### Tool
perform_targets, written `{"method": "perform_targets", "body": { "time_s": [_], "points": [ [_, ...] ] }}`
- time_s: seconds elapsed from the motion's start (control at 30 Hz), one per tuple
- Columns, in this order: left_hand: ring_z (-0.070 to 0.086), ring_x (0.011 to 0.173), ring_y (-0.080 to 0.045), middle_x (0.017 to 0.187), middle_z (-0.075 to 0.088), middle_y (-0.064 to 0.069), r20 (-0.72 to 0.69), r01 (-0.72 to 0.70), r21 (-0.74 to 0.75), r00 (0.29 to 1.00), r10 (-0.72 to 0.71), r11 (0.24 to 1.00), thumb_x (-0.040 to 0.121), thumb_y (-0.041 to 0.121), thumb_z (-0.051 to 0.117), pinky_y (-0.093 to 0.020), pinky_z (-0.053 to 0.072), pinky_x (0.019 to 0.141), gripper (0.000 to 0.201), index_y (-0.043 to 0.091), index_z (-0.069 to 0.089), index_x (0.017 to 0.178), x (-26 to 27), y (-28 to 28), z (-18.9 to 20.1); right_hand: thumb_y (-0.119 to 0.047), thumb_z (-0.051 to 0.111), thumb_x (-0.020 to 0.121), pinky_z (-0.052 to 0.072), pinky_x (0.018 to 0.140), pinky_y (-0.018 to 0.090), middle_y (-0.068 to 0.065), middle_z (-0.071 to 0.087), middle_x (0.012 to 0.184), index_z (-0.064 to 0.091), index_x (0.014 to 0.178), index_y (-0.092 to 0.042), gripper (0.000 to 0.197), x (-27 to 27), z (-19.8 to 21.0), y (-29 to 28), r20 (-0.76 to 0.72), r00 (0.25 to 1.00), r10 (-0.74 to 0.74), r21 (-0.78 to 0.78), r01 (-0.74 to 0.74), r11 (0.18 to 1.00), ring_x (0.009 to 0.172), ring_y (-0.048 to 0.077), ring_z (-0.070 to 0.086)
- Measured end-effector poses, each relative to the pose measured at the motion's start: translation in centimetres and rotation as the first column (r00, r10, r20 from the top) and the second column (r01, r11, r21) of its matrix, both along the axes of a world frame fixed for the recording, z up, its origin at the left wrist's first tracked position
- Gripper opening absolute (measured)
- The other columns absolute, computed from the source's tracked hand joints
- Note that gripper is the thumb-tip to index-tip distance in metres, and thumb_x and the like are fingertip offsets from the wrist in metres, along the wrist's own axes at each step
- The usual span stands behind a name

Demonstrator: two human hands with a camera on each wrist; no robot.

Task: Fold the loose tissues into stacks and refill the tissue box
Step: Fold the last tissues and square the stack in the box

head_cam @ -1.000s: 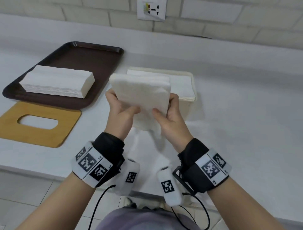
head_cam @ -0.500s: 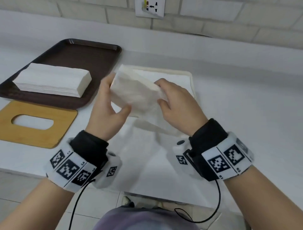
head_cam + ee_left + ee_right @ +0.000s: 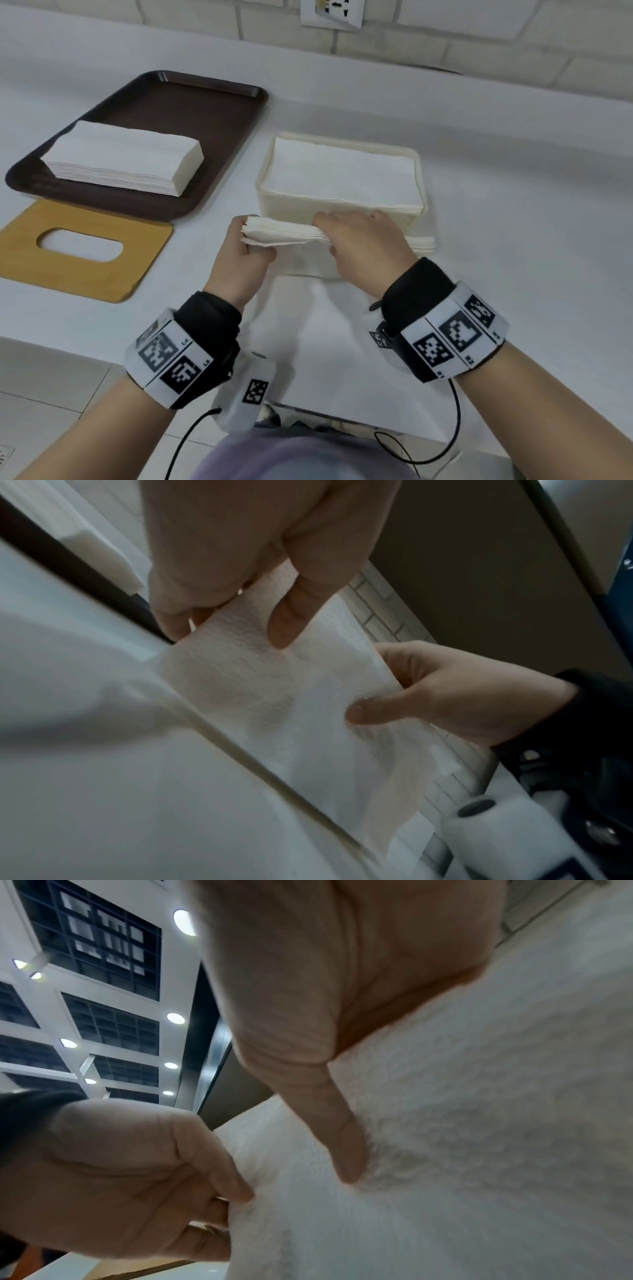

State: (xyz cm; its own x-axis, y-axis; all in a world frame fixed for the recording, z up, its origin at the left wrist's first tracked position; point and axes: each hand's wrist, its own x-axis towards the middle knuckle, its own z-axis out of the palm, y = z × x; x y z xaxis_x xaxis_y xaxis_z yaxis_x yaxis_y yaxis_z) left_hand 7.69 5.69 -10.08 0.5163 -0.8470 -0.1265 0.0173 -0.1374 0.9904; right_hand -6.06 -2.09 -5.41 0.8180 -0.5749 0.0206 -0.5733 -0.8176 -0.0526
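Observation:
A folded stack of white tissues (image 3: 284, 233) lies flat between both hands, just in front of the cream tissue box (image 3: 420, 164). My left hand (image 3: 255, 236) pinches the stack's left end, thumb underneath. My right hand (image 3: 325, 236) grips its right part, fingers over the top and thumb below. The box has no lid and is filled to the rim with tissues (image 3: 342, 171). In the left wrist view the held tissues (image 3: 274, 696) run from my left hand (image 3: 232, 631) to my right hand (image 3: 428, 696). The right wrist view shows the right thumb pressed into the tissues (image 3: 479, 1123).
A brown tray (image 3: 212, 102) at the back left carries another tissue stack (image 3: 126, 157). The wooden lid (image 3: 144, 260) with an oval slot lies in front of the tray. Flat white sheets (image 3: 325, 342) lie on the counter under my wrists. More tissues (image 3: 423, 243) lie right of the box.
The held stack has gone from upright and facing me to flat, and has come down in front of the box. My right hand turned over onto its top.

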Motion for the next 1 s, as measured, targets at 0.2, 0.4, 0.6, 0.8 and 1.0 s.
{"method": "perform_targets", "body": {
  "time_s": [0.2, 0.4, 0.6, 0.8, 1.0],
  "points": [
    [0.057, 0.112, -0.02, 0.12, 0.059, -0.01, 0.082, 0.106, 0.011, 0.991, -0.106, 0.994, 0.069, 0.021, 0.058, -0.038, 0.045, 0.098, 0.052, 0.011, 0.051, 0.119, 0.7, 0.5, 1.1, -0.009, 0.046, 0.091, 0.038, 0.067, 0.031, 0.001, 0.061, 0.105, 0.046, 0.121, -0.021, 0.033, -0.2, 1.0, -1.2, 0.08, 0.997, -0.021, 0.125, 0.011, 0.992, 0.094, 0.023, 0.055],
    [0.06, 0.097, -0.006, 0.104, 0.063, 0.009, 0.179, 0.128, -0.131, 0.978, -0.103, 0.983, 0.09, 0.003, 0.052, -0.021, 0.048, 0.085, 0.03, 0.03, 0.052, 0.103, 2.4, -0.4, 4.5, -0.032, 0.062, 0.084, 0.047, 0.086, 0.039, -0.003, 0.062, 0.108, 0.054, 0.11, -0.027, 0.027, -1.9, 4.3, -3.3, 0.197, 0.969, -0.148, 0.355, 0.07, 0.932, 0.099, 0.021, 0.057],
    [0.067, 0.075, -0.001, 0.096, 0.069, 0.006, 0.083, 0.036, -0.147, 0.996, -0.024, 0.988, 0.091, 0.007, 0.053, -0.015, 0.05, 0.058, 0.019, 0.014, 0.058, 0.107, 4.7, -2.2, 7.6, -0.015, 0.071, 0.078, 0.047, 0.068, 0.02, -0.01, 0.056, 0.082, 0.051, 0.091, -0.021, 0.025, -3.5, 4.3, -5.9, 0.552, 0.715, -0.428, 0.545, 0.079, 0.834, 0.079, 0.014, 0.056],
    [0.065, 0.08, -0.014, 0.093, 0.064, 0.001, 0.09, -0.12, -0.167, 0.987, 0.136, 0.979, 0.083, 0.011, 0.066, -0.034, 0.054, 0.074, 0.044, 0.013, 0.043, 0.12, 4.8, -6.8, 8.4, 0.001, 0.055, 0.085, 0.053, 0.072, 0.027, -0.001, 0.051, 0.088, 0.024, 0.111, -0.028, 0.051, -2.8, 3.6, -8.1, 0.693, 0.399, -0.6, 0.658, -0.012, 0.753, 0.075, 0.007, 0.058],
    [0.051, 0.093, -0.019, 0.102, 0.047, 0.0, 0.487, -0.011, 0.092, 0.872, -0.036, 0.996, 0.076, 0.012, 0.071, -0.032, 0.044, 0.086, 0.044, 0.019, 0.044, 0.111, 3.7, -10.2, 6.9, -0.005, 0.051, 0.088, 0.034, 0.057, 0.008, 0.003, 0.044, 0.105, 0.035, 0.104, -0.021, 0.028, -3.3, 1.9, -11.0, 0.491, 0.682, -0.541, 0.528, 0.261, 0.808, 0.076, 0.011, 0.042]
  ]
}}
